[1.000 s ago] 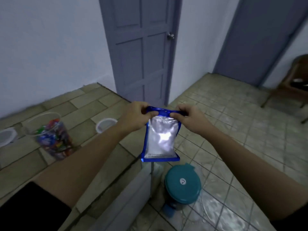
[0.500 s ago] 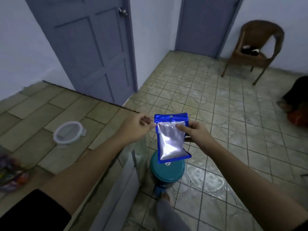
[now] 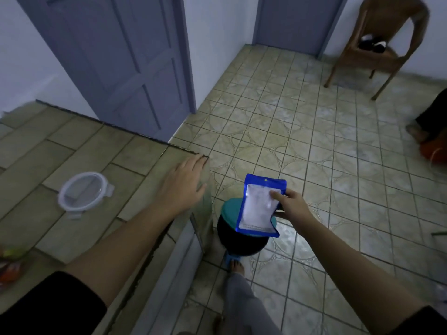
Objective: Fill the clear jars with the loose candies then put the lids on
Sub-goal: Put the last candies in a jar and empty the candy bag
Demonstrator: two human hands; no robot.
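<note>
- The left hand (image 3: pixel 184 184) has let go of the blue-edged, silvery plastic pouch (image 3: pixel 259 206) since half a second ago and now hovers, fingers spread and empty, over the tiled counter's (image 3: pixel 72 146) corner.
- The right hand (image 3: pixel 291 206) alone pinches the pouch, above the teal-lidded dark pedal bin (image 3: pixel 238 235).
- The round clear lid (image 3: pixel 83 192) lies on the counter, well apart from its edge.
- Colourful candies (image 3: pixel 9 264), probably in a jar, blur at the left border.
- Open floor lies right of the bin.

The only print in sight is a thin line of dark text along the bottom edge of the blue-edged pouch (image 3: pixel 258 205), too small and blurred to read.
</note>
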